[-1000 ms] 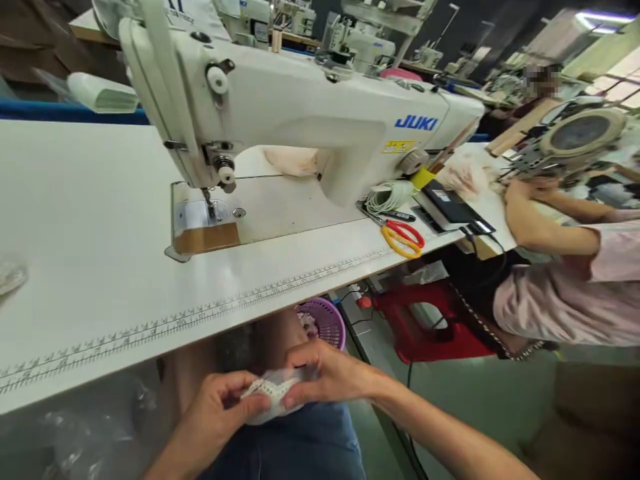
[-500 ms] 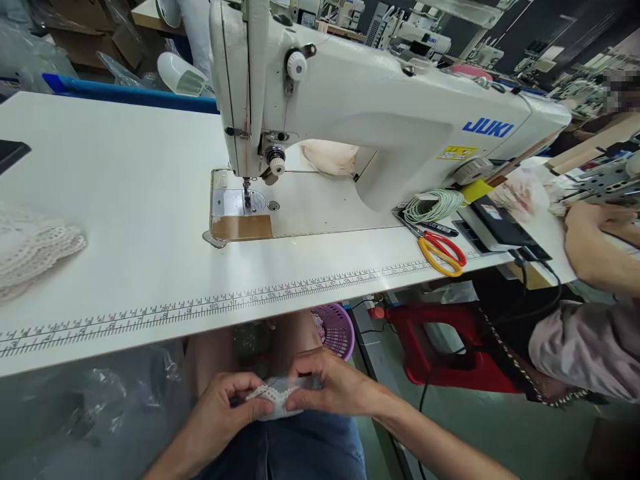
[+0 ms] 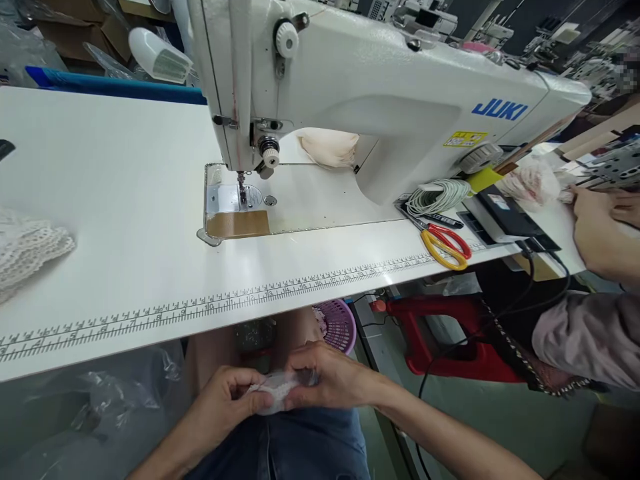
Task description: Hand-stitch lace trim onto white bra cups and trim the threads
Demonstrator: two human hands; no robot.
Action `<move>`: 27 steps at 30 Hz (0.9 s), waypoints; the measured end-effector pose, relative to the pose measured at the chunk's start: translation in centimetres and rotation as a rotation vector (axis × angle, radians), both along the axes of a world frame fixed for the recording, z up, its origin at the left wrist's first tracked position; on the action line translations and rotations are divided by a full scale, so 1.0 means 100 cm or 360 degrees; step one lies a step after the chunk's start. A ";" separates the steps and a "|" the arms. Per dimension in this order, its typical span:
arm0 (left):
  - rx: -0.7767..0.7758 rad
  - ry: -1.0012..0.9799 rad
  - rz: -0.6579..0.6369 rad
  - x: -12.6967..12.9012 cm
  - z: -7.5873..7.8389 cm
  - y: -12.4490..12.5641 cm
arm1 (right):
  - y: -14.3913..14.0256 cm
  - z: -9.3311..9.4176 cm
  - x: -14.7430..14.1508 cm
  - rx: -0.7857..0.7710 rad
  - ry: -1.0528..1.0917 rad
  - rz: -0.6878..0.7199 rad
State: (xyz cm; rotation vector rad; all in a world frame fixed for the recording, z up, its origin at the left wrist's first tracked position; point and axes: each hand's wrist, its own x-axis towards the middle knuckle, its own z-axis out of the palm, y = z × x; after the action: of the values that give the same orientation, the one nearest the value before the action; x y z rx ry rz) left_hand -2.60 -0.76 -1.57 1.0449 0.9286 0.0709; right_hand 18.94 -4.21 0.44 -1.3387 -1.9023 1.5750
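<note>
A small piece of white lace fabric [image 3: 278, 392], partly sheer, is stretched between my two hands above my lap. My left hand [image 3: 235, 400] pinches its left end between thumb and fingers. At the other end, my right hand [image 3: 320, 377] grips it the same way, with a sheer bit showing by the fingers. My fingers cover parts of the piece. Both hands are below the front edge of the white sewing table [image 3: 150, 267]. Above them on the table stands a white sewing machine [image 3: 380, 80], its presser foot [image 3: 243, 190] over the needle plate.
Stacked white lace [image 3: 35, 250] lies at the table's left. Scissors [image 3: 445, 247], a cord coil [image 3: 437, 198] and a black box [image 3: 505, 213] sit at the right. A purple basket [image 3: 345, 327] is underneath. Another person's arm [image 3: 605, 233] is at far right.
The view has shifted slightly, bringing the machine a little nearer. Both hands keep their hold on the lace, which has turned a little between the fingers.
</note>
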 end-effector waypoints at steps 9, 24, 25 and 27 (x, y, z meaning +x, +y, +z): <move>-0.0176 -0.0030 0.0043 -0.028 -0.008 -0.002 | 0.002 -0.010 0.003 0.0062 0.0368 0.0133; 0.0114 0.0178 -0.0332 -0.011 0.015 0.017 | 0.010 -0.006 0.000 0.0231 0.0063 0.0292; 0.0072 0.0164 -0.0300 -0.013 0.013 0.016 | 0.010 -0.008 0.001 0.0214 0.0091 0.0286; 0.0020 0.0135 -0.0250 -0.016 0.012 0.015 | 0.010 -0.010 0.002 0.0176 0.0175 0.0268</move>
State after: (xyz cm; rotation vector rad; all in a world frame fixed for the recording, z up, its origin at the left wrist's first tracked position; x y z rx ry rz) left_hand -4.22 0.78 -0.36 1.1360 0.9202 -0.0990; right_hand 19.15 -3.23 -0.56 -1.0490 -2.0464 1.5596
